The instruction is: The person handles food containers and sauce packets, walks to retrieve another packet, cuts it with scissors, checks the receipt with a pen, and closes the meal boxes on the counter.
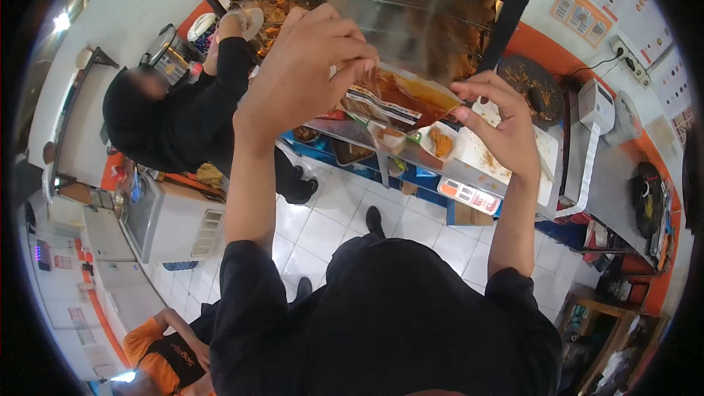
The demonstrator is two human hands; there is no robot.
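A clear plastic pouch of reddish-brown sauce (404, 96) is held up in front of a glass-fronted food display cabinet (418, 27). It bears a printed label. My left hand (308, 74) pinches its upper left end between thumb and fingers. At the opposite end, the thumb and fingers of my right hand (500, 124) grip the corner. Below the pouch, a white paper tray with fried food (441, 142) rests on the metal counter. A white cutting board (484, 148) with crumbs lies partly behind my right hand.
To the left, a person in black (181, 115) reaches towards the cabinet. Another person in orange (159, 352) is at lower left. A dark stone mortar (531, 85) with a pestle stands right of the cabinet, near a small white printer (597, 104) with a hanging paper strip.
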